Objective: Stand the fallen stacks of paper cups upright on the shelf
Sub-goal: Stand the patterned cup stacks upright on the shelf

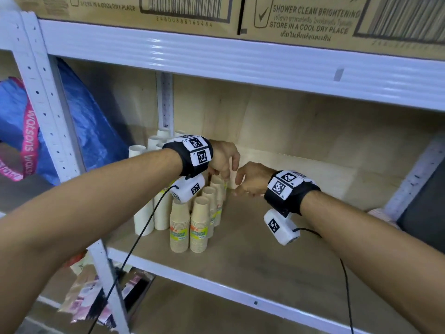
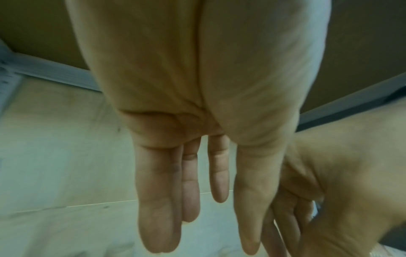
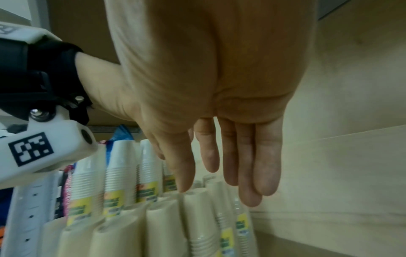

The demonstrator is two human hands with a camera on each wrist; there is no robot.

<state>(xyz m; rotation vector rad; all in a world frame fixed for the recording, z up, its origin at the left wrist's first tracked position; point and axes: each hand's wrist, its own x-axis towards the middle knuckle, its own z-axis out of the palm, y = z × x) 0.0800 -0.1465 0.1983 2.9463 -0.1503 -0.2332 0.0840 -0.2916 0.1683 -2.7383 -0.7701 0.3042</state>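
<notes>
Both hands are inside the shelf [image 1: 216,239] bay, above and just right of the cup cluster. The left hand [image 1: 224,157] hangs palm-down over the rear stacks. Its wrist view shows straight, loosely spread fingers [image 2: 158,200] with nothing between them, so this grip is fully released. The right hand [image 1: 252,179] sits just beside it, and its wrist view likewise shows extended fingers [image 3: 265,165] holding nothing.

The stacks of paper cups [image 1: 190,222] stand at the left end of the shelf board. The brown wrapped stacks with yellow labels are at the front, and the taller white stacks [image 1: 144,203] are behind and to the left, by the shelf post [image 1: 45,102]. Every stack visible in the head view is upright. No fallen stack is visible on the shelf. The area directly under the hands is hidden, so a stack lying there cannot be ruled out.

Judged from this layout, the righting step appears complete or nearly so, with both grips free of the last stack.

The next move calls for a check of the hidden rear row for leaning stacks. The hands should then be drawn out clear of the tops of the stacks, since the stacks stand touching one another and a brush could topple several
</notes>
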